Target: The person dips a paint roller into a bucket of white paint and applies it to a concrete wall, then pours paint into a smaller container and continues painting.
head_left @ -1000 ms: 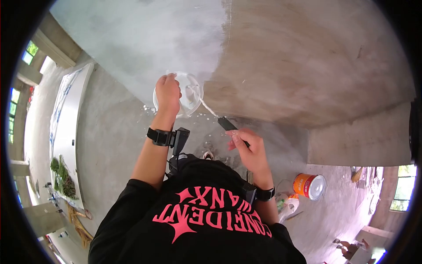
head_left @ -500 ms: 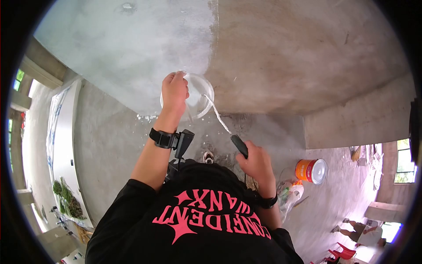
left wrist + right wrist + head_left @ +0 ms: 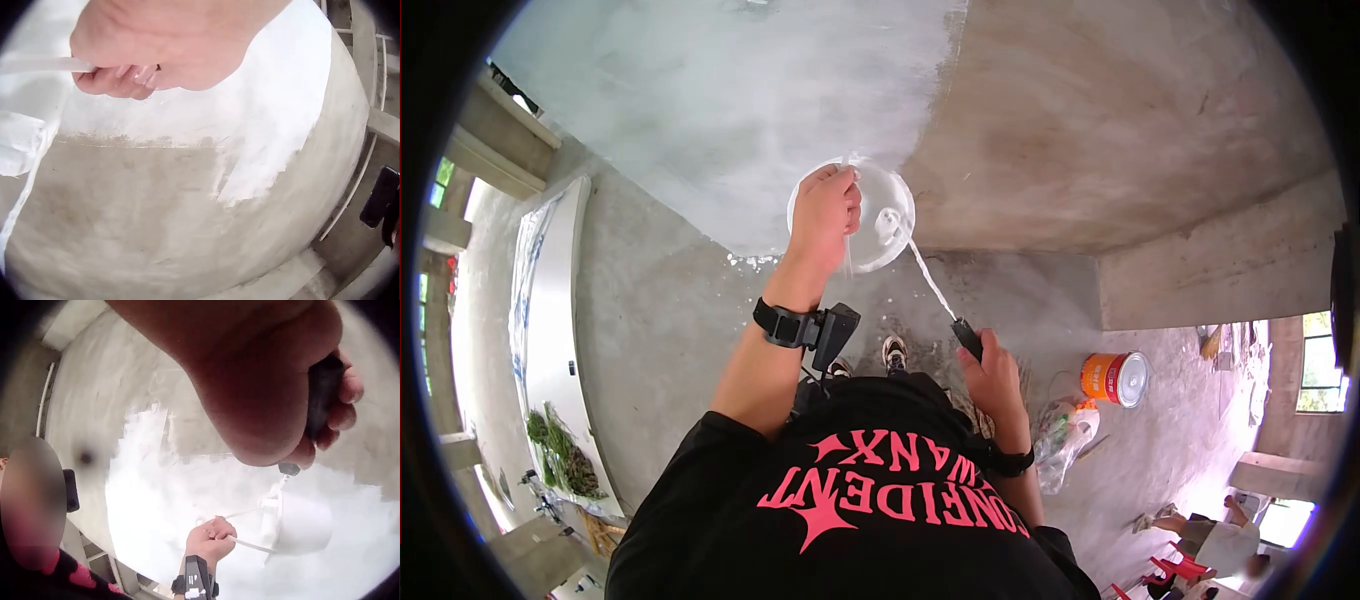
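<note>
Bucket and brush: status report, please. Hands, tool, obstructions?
Left hand grips bucket by its handle. Right hand grips brush, tip inside bucket. Orange can off to the right, well clear.

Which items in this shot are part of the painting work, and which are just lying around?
In use:
left hand holding the white bucket by its handle
right hand gripping the brush, tip in the bucket
half-painted wall

Lying about:
orange paint can
plastic bag
red chair
white board
</note>
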`<state>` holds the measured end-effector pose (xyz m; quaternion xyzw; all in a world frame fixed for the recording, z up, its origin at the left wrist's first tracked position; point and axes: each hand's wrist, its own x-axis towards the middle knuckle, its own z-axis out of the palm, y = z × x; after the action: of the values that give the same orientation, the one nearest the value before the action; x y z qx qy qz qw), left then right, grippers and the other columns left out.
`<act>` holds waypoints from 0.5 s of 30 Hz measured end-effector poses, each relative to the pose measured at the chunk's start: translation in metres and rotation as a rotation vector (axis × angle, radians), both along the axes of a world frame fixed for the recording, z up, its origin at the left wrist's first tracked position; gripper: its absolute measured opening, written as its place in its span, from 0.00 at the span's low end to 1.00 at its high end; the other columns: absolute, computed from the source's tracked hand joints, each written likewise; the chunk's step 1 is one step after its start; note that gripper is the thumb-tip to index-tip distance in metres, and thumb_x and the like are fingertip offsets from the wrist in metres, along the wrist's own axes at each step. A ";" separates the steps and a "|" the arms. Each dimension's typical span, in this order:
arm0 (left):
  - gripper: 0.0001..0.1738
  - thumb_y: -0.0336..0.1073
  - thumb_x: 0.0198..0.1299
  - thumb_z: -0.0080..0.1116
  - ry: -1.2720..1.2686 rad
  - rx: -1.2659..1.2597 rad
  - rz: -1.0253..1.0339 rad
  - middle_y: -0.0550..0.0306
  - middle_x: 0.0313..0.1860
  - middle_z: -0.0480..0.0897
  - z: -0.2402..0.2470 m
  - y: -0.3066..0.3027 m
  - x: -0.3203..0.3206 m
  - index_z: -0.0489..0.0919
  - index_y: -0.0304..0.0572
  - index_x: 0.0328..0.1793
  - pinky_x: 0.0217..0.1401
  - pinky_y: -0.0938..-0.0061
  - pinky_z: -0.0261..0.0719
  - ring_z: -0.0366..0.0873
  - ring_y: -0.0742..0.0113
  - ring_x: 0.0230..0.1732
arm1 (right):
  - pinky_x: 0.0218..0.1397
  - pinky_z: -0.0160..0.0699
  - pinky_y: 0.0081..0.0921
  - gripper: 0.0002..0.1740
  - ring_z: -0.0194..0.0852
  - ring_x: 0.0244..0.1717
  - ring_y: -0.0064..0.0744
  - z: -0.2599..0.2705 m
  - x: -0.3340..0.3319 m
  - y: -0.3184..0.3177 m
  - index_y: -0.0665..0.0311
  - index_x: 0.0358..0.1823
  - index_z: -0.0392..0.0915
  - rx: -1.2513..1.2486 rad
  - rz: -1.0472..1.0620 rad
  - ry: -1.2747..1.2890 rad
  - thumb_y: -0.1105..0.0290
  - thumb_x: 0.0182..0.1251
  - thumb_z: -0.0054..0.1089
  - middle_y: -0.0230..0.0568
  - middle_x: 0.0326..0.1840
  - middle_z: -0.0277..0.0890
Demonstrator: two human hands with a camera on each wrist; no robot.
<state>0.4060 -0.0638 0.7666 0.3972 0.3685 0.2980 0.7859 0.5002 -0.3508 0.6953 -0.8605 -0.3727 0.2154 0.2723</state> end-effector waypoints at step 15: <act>0.07 0.32 0.64 0.46 -0.253 -0.307 0.051 0.73 0.15 0.54 -0.015 0.008 -0.043 0.69 0.45 0.31 0.17 0.80 0.46 0.48 0.80 0.15 | 0.23 0.63 0.29 0.14 0.65 0.17 0.31 0.009 -0.021 0.017 0.67 0.36 0.73 0.148 -0.100 -0.022 0.63 0.60 0.63 0.42 0.15 0.67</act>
<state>0.3629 -0.0558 0.7515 0.2226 0.3178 0.3058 0.8694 0.4795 -0.3334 0.7043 -0.8578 -0.3474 0.1640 0.3415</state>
